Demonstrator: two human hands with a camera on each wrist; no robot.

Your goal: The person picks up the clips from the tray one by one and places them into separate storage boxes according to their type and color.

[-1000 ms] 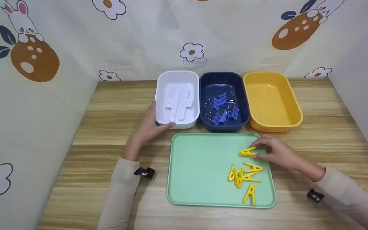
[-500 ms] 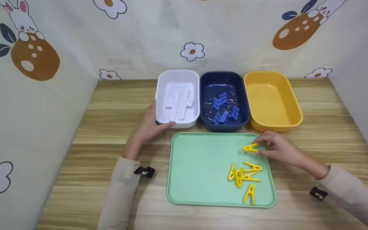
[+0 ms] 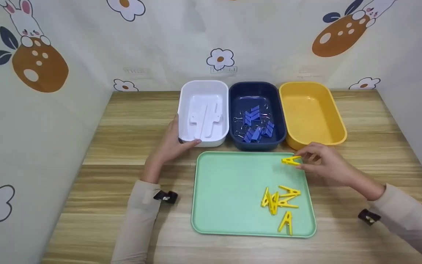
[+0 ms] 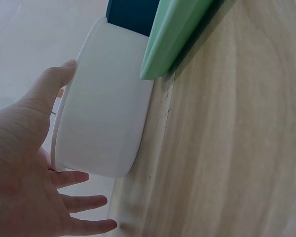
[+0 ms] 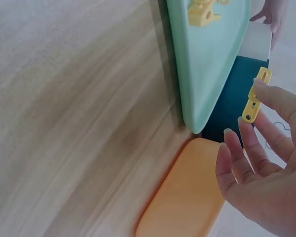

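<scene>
Clock face laid on the green tray [image 3: 229, 194], twelve at its far edge, seen from the head camera. Your right hand [image 3: 322, 165], at two o'clock, pinches a yellow peg [image 3: 290, 160] between thumb and finger. The peg sits between one and two, over the tray's far corner, nose pointing to nine, splayed legs toward your palm. The other fingers curve away from it, holding nothing.

Handling, by judgement: light, hard plastic, probably smooth and a touch slick; unlikely to break. The legs look sprung, so too firm a squeeze there should part the nose and could make the peg twist or skip. Best hold: fingertips flat on both legs, just enough pressure to stop it turning.

Loose pegs [image 3: 272, 201] overlap at three o'clock; they may snag one another, so take the outermost by its legs. A lone peg [image 3: 286, 223] near half past four has room around it for fingertips.

Your left hand [image 3: 172, 145], at ten, has fingers spread along the outside of the white bin [image 3: 214, 143], thumb on its near rim. Bin looks stiff and light; that touch should steady it.
</scene>
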